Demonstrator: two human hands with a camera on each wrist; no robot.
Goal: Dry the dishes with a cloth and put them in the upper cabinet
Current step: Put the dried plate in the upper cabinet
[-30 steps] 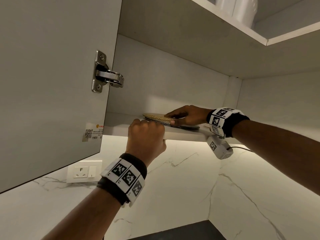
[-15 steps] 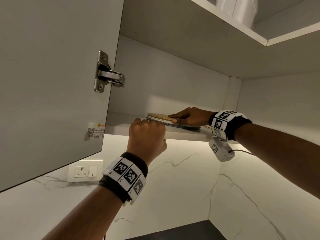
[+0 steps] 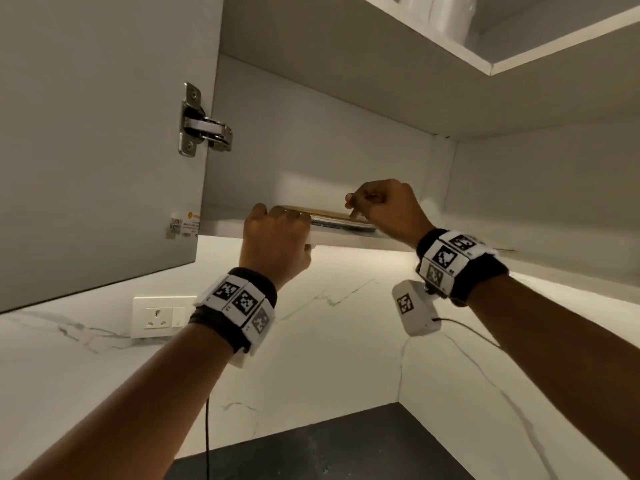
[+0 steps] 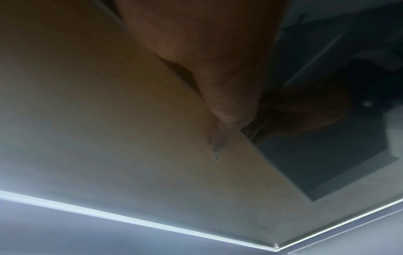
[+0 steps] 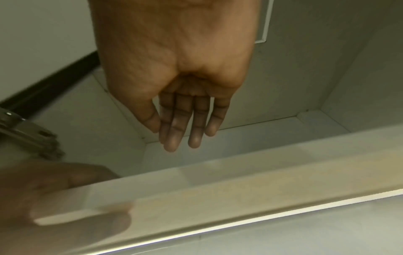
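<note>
A short stack of plates (image 3: 341, 224), a tan speckled one on top of darker ones, lies on the lower shelf (image 3: 349, 240) of the upper cabinet. My right hand (image 3: 367, 206) hovers just above the stack's right end with relaxed fingers (image 5: 174, 131) and holds nothing. My left hand (image 3: 277, 233) grips the shelf's front edge (image 5: 261, 179) left of the plates, fingers over the top. Its thumb (image 4: 229, 96) presses the shelf's underside (image 4: 109, 120). That hand (image 5: 54, 198) shows blurred in the right wrist view. No cloth is in view.
The cabinet door (image 3: 97, 133) stands open at the left on its metal hinge (image 3: 204, 128). White containers (image 3: 448, 12) sit on the shelf above. A wall socket (image 3: 162, 315) is set in the marble backsplash, and a dark counter (image 3: 346, 445) lies below.
My right hand has lifted off the plates, where it lay flat, and drawn back to the right with loosely bent fingers. The left hand has kept its grip on the shelf edge.
</note>
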